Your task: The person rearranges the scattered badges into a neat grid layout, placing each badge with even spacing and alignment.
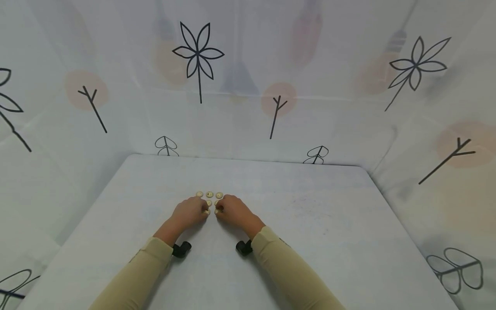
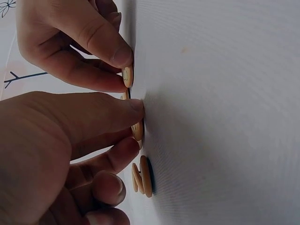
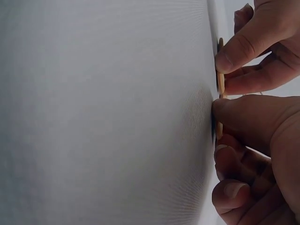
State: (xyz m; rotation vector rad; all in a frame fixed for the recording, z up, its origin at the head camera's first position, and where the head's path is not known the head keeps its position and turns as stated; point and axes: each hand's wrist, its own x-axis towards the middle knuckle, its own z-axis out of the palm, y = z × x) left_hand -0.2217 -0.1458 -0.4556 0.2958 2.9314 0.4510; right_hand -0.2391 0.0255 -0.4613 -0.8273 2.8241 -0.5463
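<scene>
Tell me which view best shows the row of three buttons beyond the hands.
The head view: the row of three buttons lies flat, seen from above. The left wrist view shows only edge-on buttons near the fingers; the right wrist view shows even less.

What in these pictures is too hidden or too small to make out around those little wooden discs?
- Head view: markings on the discs are too small to read.
- Head view: any discs beneath the left hand and right hand are covered by fingers, so the full count is unclear.
- Left wrist view: the discs show edge-on only, faces unseen.
- Right wrist view: the disc is mostly hidden by fingertips.
</scene>
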